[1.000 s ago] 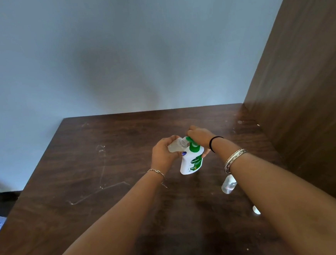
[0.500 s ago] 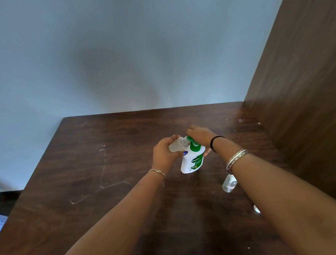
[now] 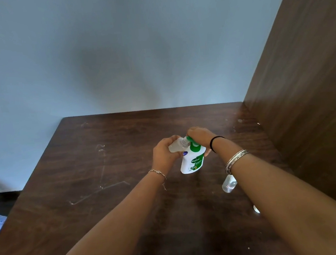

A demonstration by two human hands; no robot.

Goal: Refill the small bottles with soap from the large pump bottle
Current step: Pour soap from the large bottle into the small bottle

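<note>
Dark wood forms the bench [image 3: 108, 202] on which everything is set. A small clear bottle [image 3: 177, 145] is gripped in the left hand [image 3: 165, 154], tilted with its mouth at the green pump [image 3: 192, 143] of the white pump bottle [image 3: 193, 162]. That pump is covered by the curled right hand [image 3: 201, 137]. Another small bottle [image 3: 229, 185] is seen beside the right forearm.

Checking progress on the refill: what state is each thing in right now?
Pump bottle: upright on the table.
Small bottle: tilted, mouth at the pump's nozzle.
Left hand: grips the small bottle.
Right hand: on the pump head.
Second small bottle: on the table, partly hidden.
</note>
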